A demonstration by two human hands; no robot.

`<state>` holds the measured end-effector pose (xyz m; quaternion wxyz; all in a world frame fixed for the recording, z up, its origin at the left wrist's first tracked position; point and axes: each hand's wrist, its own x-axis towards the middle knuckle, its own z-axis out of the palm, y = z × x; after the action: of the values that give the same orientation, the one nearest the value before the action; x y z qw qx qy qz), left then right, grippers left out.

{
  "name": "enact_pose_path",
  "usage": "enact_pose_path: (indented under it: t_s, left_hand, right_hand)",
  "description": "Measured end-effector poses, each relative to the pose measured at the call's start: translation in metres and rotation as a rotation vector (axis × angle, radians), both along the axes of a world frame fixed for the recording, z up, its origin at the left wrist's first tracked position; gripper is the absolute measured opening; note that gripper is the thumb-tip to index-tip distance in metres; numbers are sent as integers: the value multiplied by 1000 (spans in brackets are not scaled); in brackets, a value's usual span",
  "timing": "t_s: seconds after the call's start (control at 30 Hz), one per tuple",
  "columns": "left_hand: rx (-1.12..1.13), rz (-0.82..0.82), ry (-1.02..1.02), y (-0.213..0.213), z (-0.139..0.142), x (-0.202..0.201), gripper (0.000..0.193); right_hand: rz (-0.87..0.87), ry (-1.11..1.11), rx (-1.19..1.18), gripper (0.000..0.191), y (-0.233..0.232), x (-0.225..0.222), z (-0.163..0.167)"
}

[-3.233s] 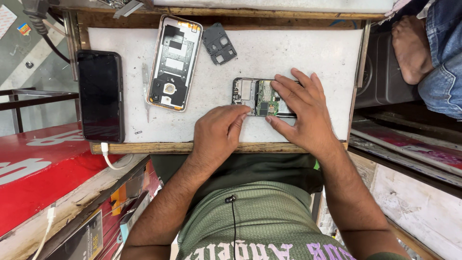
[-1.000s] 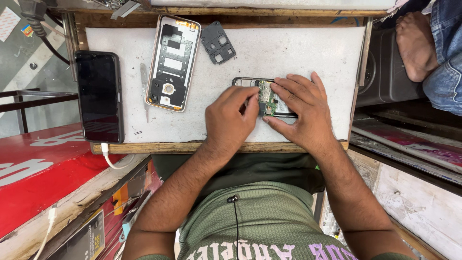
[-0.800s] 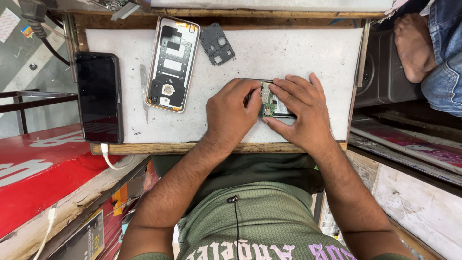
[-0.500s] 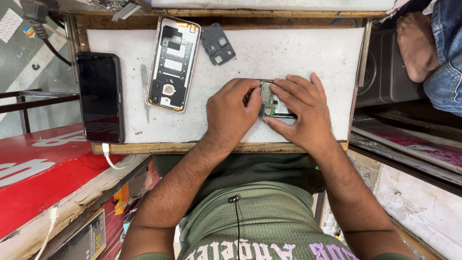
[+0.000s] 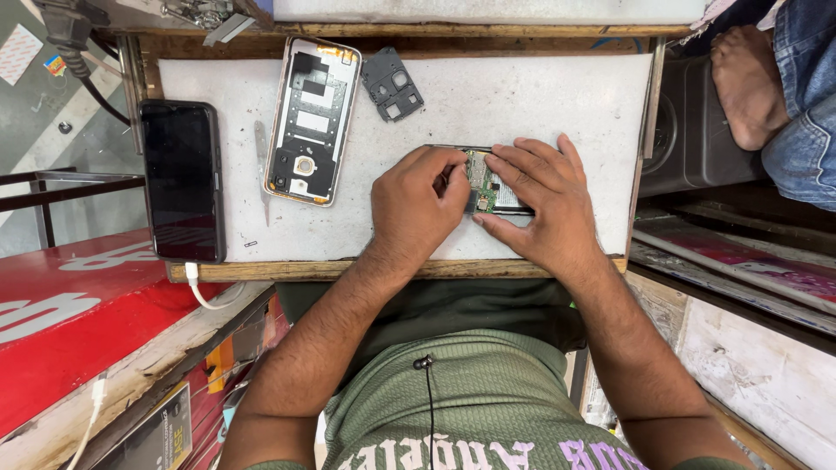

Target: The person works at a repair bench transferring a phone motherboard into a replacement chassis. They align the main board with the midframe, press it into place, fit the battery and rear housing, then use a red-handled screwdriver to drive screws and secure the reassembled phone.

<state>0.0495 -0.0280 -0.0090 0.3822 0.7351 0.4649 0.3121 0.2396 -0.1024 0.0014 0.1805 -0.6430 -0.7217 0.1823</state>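
Head view: your left hand [image 5: 418,204] and right hand [image 5: 540,204] pinch the thin, fragile green phone circuit board [image 5: 482,181]; grip its edges.

A black phone [image 5: 182,180] lies face up at the left edge of the table [image 5: 522,96], its long dark screen blank. Below that edge stands a red sign [image 5: 78,313] with large white shapes. On the floor off the far left corner lies a small white label [image 5: 17,54].
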Motion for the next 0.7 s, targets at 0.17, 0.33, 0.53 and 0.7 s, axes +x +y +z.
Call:
enact_pose_path:
  t_s: [0.17, 0.33, 0.53, 0.7]
  left_hand:
    - [-71, -35, 17, 2, 0, -3, 8]
    - [-69, -46, 12, 2, -3, -6, 9]
    - [-58, -54, -4, 1, -5, -8, 10]
    - [-61, -76, 4, 2, -6, -9, 9]
  right_hand:
    - [1, 5, -3, 70, 1, -1, 0]
    - [-3, -6, -6, 69, 2, -1, 0]
    - [-6, 3, 6, 69, 3, 0, 0]
    - [-3, 8, 7, 71, 4, 0, 0]
